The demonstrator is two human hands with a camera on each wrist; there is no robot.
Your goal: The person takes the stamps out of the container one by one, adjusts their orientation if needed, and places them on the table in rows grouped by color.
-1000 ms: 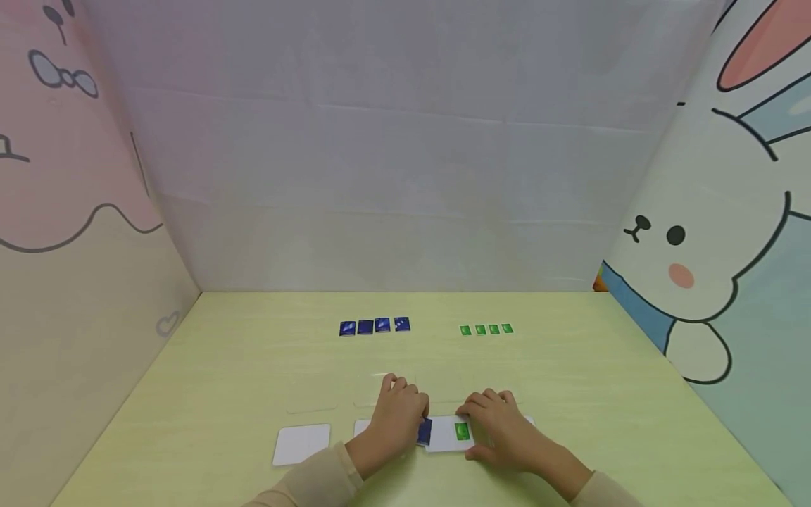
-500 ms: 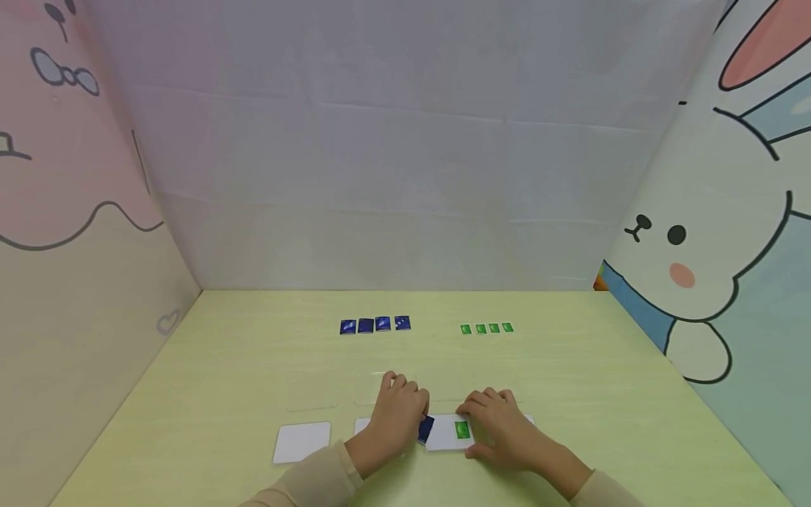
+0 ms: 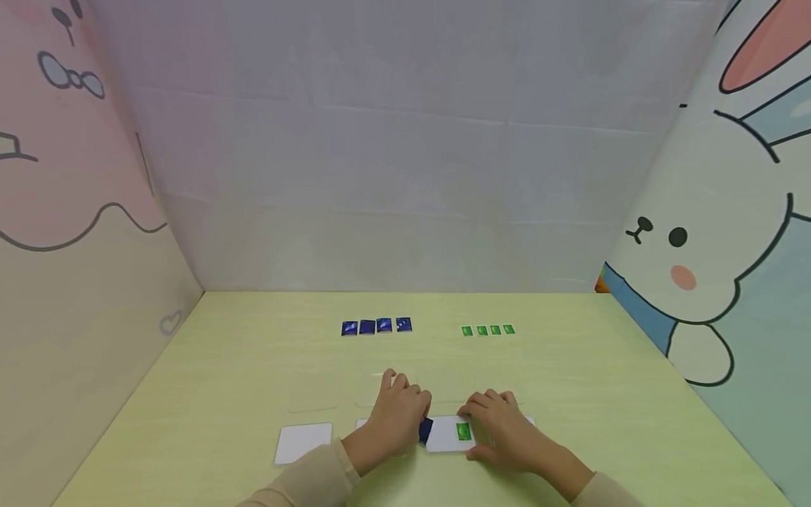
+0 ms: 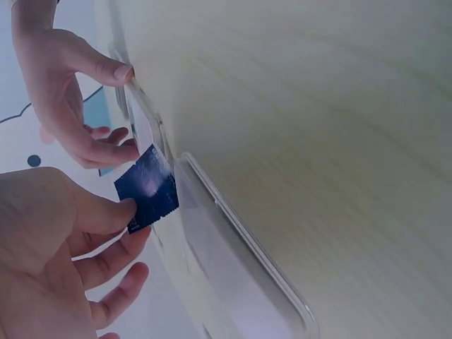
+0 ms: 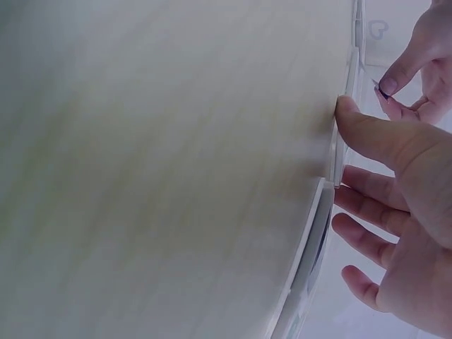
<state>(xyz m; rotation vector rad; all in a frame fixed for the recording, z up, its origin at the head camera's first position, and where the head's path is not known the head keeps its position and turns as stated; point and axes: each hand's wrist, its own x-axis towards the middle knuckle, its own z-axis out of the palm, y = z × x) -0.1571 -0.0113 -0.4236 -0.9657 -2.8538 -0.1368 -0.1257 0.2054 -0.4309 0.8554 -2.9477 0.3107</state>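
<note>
My left hand [image 3: 400,417] pinches a small dark blue square packet with serrated edges [image 4: 150,187] between thumb and fingers. The packet hangs tilted at the left end of a flat white case [image 3: 441,438]; whether it touches the case, I cannot tell. A small green packet [image 3: 464,431] lies on that same case, toward its right. My right hand [image 3: 503,431] grips the case, thumb on the near edge and fingers at the far edge. Another case [image 4: 240,282], pale with a clear rim, lies beneath my left hand and is mostly hidden in the head view.
One more white case [image 3: 303,443] lies at the left, and another is mostly hidden behind the right hand. Faint clear covers [image 3: 313,394] lie in a row behind the cases. Farther back are several blue packets [image 3: 367,327] and several green packets [image 3: 482,330].
The blue packet has turned from nearly straight to a slant in my left hand. Both hands have stayed almost in place.
</note>
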